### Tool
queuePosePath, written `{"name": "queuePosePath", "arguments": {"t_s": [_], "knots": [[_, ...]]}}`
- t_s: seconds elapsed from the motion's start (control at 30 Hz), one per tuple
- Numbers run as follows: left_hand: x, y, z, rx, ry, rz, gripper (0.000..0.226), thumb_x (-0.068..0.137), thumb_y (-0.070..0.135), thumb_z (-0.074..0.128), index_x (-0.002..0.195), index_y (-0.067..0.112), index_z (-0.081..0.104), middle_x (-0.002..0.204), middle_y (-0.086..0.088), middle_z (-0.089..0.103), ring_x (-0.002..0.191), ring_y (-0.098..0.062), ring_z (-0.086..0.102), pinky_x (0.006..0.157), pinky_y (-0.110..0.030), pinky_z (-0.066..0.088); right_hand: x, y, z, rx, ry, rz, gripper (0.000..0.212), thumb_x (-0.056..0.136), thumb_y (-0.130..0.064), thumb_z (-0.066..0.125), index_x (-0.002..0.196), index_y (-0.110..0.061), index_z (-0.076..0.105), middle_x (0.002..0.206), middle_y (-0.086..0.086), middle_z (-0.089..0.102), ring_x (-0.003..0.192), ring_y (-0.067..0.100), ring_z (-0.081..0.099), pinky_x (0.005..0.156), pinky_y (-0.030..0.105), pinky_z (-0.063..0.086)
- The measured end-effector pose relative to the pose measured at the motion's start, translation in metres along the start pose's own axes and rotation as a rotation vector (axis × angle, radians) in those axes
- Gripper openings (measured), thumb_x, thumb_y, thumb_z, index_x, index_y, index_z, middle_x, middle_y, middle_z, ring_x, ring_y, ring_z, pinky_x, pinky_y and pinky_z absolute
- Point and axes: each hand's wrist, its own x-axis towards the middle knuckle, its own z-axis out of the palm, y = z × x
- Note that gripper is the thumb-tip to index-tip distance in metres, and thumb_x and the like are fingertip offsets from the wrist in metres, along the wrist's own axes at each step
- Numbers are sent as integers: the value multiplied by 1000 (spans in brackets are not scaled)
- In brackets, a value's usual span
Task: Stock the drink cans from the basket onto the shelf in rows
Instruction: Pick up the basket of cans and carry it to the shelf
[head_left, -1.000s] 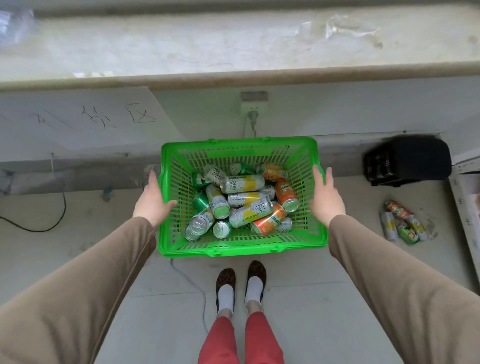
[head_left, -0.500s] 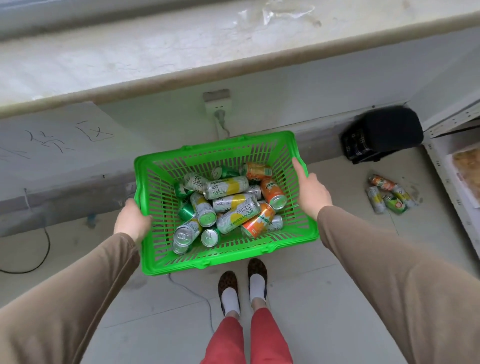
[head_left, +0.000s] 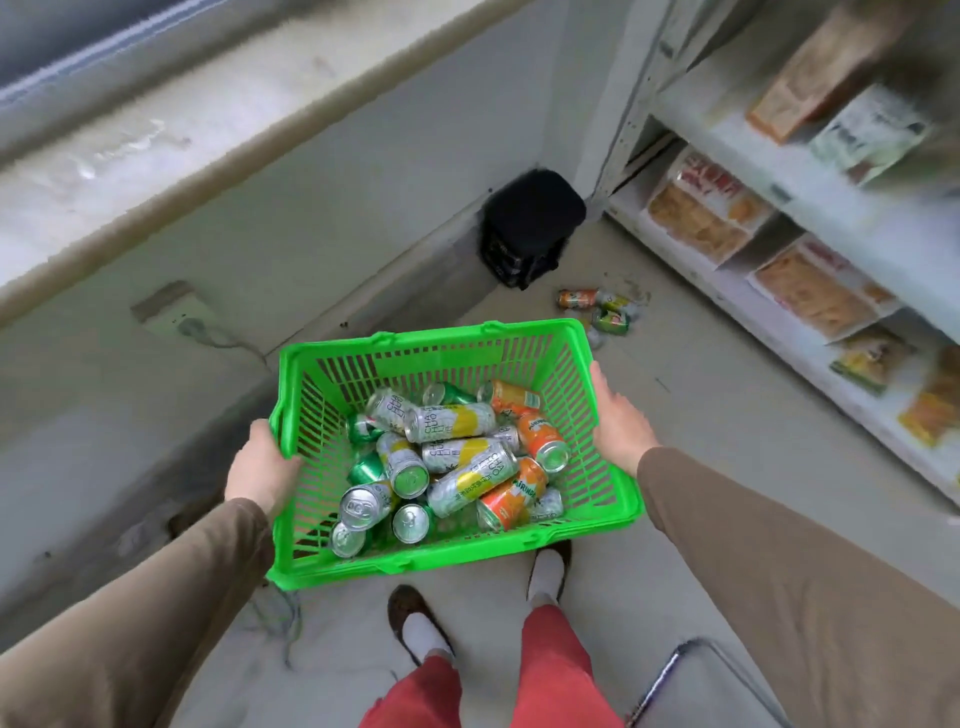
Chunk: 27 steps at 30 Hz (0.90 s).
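While basket (head_left: 566, 358) hangs btwn both hands, L hand (head_left: 262, 467) grips its left rim, R hand (head_left: 618, 423) its right wall. Cans (head_left: 457, 457) inside read "CHA LI HUA", "MIRINDA".

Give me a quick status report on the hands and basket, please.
Left hand and right hand grip the green basket. Cans all inside, unstocked. Loose cans on floor by shelf.

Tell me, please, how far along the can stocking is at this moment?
Nothing looks stocked: the shelf shows only packaged food, no cans. In hand: the left hand and right hand carry the green basket by its sides, with the cans piled inside. Left: set every can out in rows. A few loose cans lie on the floor.
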Motion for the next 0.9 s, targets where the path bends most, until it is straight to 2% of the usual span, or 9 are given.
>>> {"name": "queuePosePath", "arguments": {"t_s": [0.07, 0.2, 0.4, 0.5, 0.63, 0.73, 0.83, 0.9], "knots": [[-1, 56, 27, 14, -40, 79, 37, 82, 8, 65, 110, 8, 42, 103, -26, 63, 97, -44, 61, 80, -45, 48, -3, 55, -12, 37, 16, 79, 100, 93, 5, 50, 160, -32, -14, 112, 20, 59, 89, 35, 63, 77, 41, 49], [-6, 168, 94, 61, -108, 212, 41, 83, 6, 63, 118, 8, 42, 104, -26, 64, 95, -43, 62, 79, -43, 48, 5, 167, -36, 103, 57, 226, 99, 92, 1, 53, 160, -31, -11, 118, 22, 59, 105, 40, 64, 85, 44, 50], [-7, 327, 207, 123, -238, 363, 58, 84, 8, 62, 134, 14, 33, 104, -23, 64, 90, -41, 63, 76, -41, 49, 24, 317, -62, 188, 123, 452, 103, 90, 6, 52, 160, -34, -13, 110, 19, 56, 90, 35, 60, 74, 39, 45], [-3, 396, 255, 125, -297, 452, 73, 84, 6, 60, 144, 24, 22, 102, -19, 63, 89, -40, 63, 76, -40, 49, 38, 377, -66, 227, 142, 553, 105, 90, 7, 53, 159, -35, -14, 112, 19, 56, 94, 36, 63, 75, 40, 46], [18, 490, 324, 176, -380, 532, 84, 81, 2, 59, 149, 27, 19, 105, -20, 64, 83, -34, 59, 73, -35, 45, 66, 449, -68, 277, 150, 688, 107, 90, 7, 54, 159, -37, -15, 113, 18, 57, 90, 34, 62, 73, 39, 46], [39, 548, 378, 237, -431, 579, 89, 80, 3, 60, 152, 30, 16, 108, -21, 65, 89, -36, 63, 76, -34, 48, 96, 496, -65, 308, 141, 759, 104, 91, 7, 51, 159, -37, -15, 120, 20, 57, 101, 36, 64, 79, 40, 47], [64, 597, 437, 263, -462, 623, 86, 80, 3, 62, 152, 27, 21, 108, -22, 65, 90, -38, 63, 75, -33, 45, 131, 539, -51, 342, 129, 807, 100, 93, 7, 47, 159, -36, -14, 123, 21, 56, 106, 37, 63, 81, 39, 45], [79, 621, 477, 270, -469, 651, 85, 79, 1, 63, 150, 26, 24, 106, -22, 66, 82, -33, 61, 72, -33, 44, 157, 566, -38, 373, 137, 838, 98, 94, 7, 44, 159, -37, -14, 122, 21, 56, 104, 37, 63, 83, 40, 46]]}}
